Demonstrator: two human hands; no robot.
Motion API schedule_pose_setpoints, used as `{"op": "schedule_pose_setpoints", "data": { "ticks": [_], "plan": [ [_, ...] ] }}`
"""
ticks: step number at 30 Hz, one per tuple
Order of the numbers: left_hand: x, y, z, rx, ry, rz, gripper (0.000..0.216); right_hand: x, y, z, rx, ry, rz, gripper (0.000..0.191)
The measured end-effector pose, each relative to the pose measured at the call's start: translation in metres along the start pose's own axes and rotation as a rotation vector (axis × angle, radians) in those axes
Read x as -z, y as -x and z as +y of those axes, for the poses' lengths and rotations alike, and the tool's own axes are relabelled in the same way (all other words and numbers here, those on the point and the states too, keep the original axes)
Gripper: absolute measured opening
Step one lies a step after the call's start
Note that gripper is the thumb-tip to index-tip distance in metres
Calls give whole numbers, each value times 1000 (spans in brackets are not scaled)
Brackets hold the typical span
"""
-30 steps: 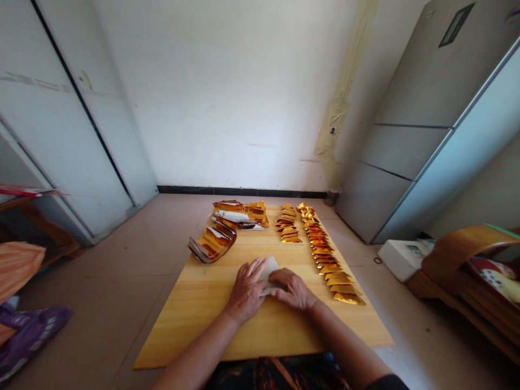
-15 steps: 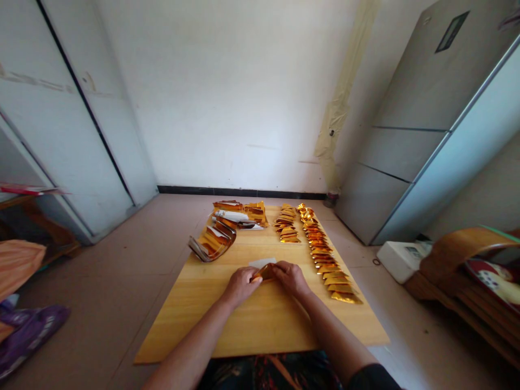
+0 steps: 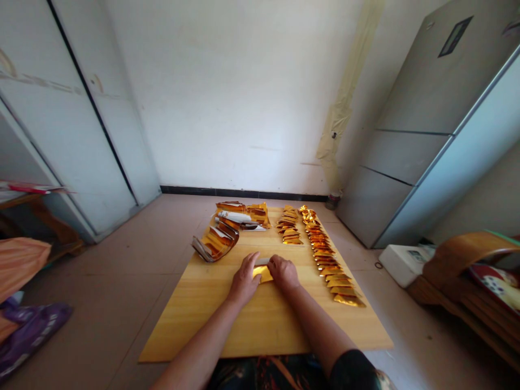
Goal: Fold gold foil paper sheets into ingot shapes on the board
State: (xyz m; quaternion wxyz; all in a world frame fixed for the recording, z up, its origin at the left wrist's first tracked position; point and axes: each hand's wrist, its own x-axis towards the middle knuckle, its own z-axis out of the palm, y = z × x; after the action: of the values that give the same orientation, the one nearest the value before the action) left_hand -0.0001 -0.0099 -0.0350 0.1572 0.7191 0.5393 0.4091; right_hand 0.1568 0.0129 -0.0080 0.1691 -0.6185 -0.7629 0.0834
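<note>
Between my two hands is a sheet of gold foil paper [image 3: 263,273], its shiny face toward me. My left hand [image 3: 245,277] grips its left end, thumb in front and fingers behind. At the right end my right hand [image 3: 285,272] pinches it with curled fingers. A white slip of paper [image 3: 263,261] shows just behind the foil. Both hands are low over the wooden board [image 3: 195,319]. Right of them runs a long row of folded gold foil pieces [image 3: 325,257], overlapping one another. A shorter group of folded foil pieces [image 3: 289,225] lies farther back.
Loose stacks of gold foil sheets [image 3: 217,241] lie at the board's back left, with a white roll [image 3: 234,217] among them. A refrigerator [image 3: 402,135] stands at right, near a white box [image 3: 404,264]. A purple bag [image 3: 36,330] is on the floor at left.
The foil paper has turned so more of its gold face shows. My left hand has risen and its fingers have straightened. The view has shifted slightly.
</note>
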Motion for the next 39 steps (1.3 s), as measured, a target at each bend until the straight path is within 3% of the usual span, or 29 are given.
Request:
{"op": "schedule_pose_setpoints", "data": {
  "ticks": [4,7,12,16,23,27,39],
  "plan": [
    [-4,0,-1,22,-17,0,62,-2,7,19,8,-474,-3,39],
    [-6,-1,-1,53,-23,23,58,-2,15,30,36,-643,-13,50],
    [-7,-1,-6,42,-23,65,51,-3,15,26,-5,-435,48,20],
    [-7,0,-10,11,-34,62,54,-3,3,14,-48,-232,50,10],
    [-5,2,-2,0,-93,-57,26,1,-8,0,-101,71,-24,13],
    [-1,5,5,-33,-149,-100,24,-1,-11,-2,-99,166,-24,22],
    [8,9,22,-29,-446,-191,24,-9,-11,-4,-70,297,41,22]
  ]
}}
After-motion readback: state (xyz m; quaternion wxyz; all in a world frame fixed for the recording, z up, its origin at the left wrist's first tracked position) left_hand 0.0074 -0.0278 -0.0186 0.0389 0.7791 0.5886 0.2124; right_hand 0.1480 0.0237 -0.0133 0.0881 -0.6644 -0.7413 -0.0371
